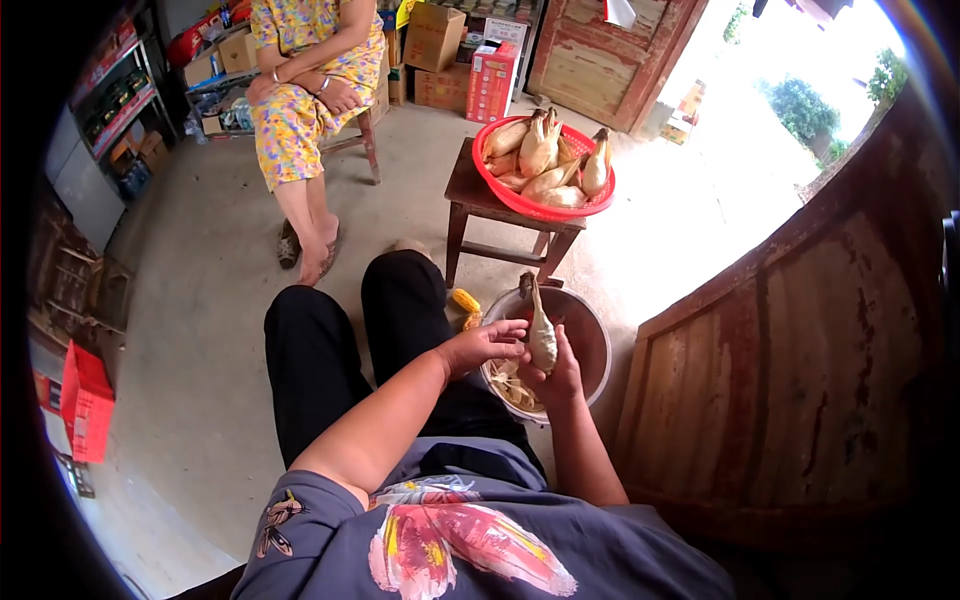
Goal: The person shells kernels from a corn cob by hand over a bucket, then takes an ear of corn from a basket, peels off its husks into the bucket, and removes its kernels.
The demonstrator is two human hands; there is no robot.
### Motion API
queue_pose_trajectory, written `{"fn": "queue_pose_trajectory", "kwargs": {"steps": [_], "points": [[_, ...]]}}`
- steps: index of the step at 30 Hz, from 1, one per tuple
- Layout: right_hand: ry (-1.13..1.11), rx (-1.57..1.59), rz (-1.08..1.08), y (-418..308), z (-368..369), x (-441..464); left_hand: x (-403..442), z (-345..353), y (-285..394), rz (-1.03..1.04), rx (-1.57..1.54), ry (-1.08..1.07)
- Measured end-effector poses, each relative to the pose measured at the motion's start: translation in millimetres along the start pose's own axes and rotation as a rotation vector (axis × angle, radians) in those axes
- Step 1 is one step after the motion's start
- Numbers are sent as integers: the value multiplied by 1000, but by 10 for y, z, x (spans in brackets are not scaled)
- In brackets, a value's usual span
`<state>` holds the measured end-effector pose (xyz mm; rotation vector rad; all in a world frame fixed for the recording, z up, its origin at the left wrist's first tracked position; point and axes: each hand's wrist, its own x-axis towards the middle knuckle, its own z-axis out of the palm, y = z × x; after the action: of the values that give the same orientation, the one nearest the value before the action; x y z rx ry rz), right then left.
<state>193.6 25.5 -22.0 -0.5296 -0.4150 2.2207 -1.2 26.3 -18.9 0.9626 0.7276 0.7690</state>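
An ear of corn in its husk (542, 340) stands nearly upright over a metal basin (597, 340), its dark, dry tip pointing away from me. My right hand (556, 376) is wrapped round its lower part. Just to the left, my left hand (487, 347) is held beside the ear with its fingers apart; whether the fingertips touch the husk is hard to tell. Pieces of pale husk (512, 385) lie in the basin. On the floor left of the basin are yellow corn cobs (465, 300).
A red basket (601, 208) of unshucked corn stands on a wooden stool (470, 193) beyond the basin. Another person (310, 90) sits at the upper left. A wooden door (770, 370) is on the right, and a red crate (86, 403) at the far left.
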Motion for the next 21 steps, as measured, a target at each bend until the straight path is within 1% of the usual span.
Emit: {"fn": "queue_pose_trajectory", "kwargs": {"steps": [2, 3, 4, 6, 7, 8, 10, 12, 13, 15, 16, 18, 20, 21], "points": [[-29, 57, 97, 106, 135, 12, -134, 116, 165, -3, -67, -74], [-78, 65, 135, 161, 115, 54, -177, 135, 203, -3, -67, -74], [-34, 41, 189, 169, 160, 68, -210, 148, 231, -27, -57, -46], [-39, -10, 140, 214, 249, 61, -239, 154, 244, -48, -48, -21], [-39, -13, 140, 204, 418, 15, -244, 154, 243, -12, -62, -14], [139, -357, -21, 167, 670, -57, -244, 145, 244, 24, -74, -7], [315, -700, -185, 171, 662, -13, -196, 51, 154, 29, -21, 0], [329, -808, -488, 206, 216, 192, -182, 82, 124, 91, -191, 73], [317, -977, -495, 99, 193, 144, -198, 94, 176, 30, -217, 115], [287, -878, -520, 8, 166, 116, -172, 82, 168, 13, -210, 124], [293, -851, -533, -54, 287, 76, -157, 87, 174, -7, -202, 131], [269, -847, -534, -108, 342, 53, -141, 117, 183, -16, -178, 119], [227, -913, -537, -113, 387, 56, -117, 123, 169, -10, -92, 89], [236, -977, -595, -93, 326, 92, -128, 123, 162, -10, -69, 105]]}}
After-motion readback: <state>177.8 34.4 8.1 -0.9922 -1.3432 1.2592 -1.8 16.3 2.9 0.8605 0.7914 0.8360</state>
